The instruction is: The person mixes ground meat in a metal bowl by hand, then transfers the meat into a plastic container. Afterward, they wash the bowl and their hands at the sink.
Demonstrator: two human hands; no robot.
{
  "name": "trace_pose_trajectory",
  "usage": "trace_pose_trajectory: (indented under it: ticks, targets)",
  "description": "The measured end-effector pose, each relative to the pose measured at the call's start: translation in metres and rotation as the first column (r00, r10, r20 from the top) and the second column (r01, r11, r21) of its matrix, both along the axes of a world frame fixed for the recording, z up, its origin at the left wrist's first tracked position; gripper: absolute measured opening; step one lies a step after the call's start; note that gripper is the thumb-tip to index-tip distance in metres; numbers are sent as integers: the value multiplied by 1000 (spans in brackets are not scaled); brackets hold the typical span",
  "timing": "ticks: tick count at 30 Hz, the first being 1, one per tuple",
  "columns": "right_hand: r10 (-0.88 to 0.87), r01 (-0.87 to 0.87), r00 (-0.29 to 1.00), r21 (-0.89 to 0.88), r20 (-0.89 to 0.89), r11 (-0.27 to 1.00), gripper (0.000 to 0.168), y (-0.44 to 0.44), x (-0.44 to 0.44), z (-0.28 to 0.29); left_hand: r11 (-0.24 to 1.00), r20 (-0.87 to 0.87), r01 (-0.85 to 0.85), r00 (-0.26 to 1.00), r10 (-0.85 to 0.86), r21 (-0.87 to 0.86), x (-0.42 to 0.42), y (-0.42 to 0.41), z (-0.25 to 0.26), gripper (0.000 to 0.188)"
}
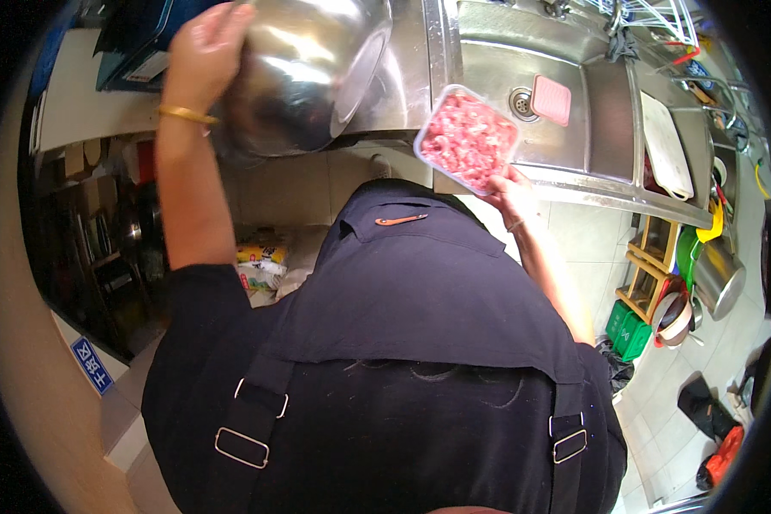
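My left hand [209, 54], with a gold bangle at its wrist, grips the edge of a large stainless steel bowl [289, 77]. The bowl is tipped on its side over the front of the metal counter, its round base facing right; its inside is hidden. In my right hand [515, 196] is a clear plastic container [422, 151] filled with raw minced meat [468, 138]. I hold it by its near corner, above the front edge of the sink. Inside the steel sink [556, 74], a pink ridged square piece [550, 99] lies beside the drain [522, 104].
A white cutting board [665, 144] leans in the compartment at right. White wire hangers [665, 19] hang at the far right. Wooden stools [652, 244], a green bin [628, 331] and a steel pot [719, 279] stand low on the right. Packaged bags [260, 263] lie below the counter, left.
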State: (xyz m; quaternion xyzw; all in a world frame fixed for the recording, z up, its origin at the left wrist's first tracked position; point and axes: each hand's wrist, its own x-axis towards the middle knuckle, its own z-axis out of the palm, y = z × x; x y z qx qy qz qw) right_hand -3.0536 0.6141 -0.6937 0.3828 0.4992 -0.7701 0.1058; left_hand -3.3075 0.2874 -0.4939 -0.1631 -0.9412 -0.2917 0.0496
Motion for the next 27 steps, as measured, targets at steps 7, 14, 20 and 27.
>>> trace_pose_trajectory:
  ticks: [7,14,20,27]
  targets:
    - [279,-273,959,121,-43,954,11,-18,-77,-28,864,-494,249,736,-462,-438,-7,-49,138,34]
    - [288,-244,952,311,-104,919,10,-48,-173,-61,799,-730,155,334,-596,-581,-30,18,161,33]
    - [403,-270,812,340,-422,901,26,53,-160,-67,832,-503,487,806,-312,265,-38,97,131,29]
    - [679,-664,637,707,366,242,27,310,-113,-170,993,-601,22,797,55,119,48,211,91,32]
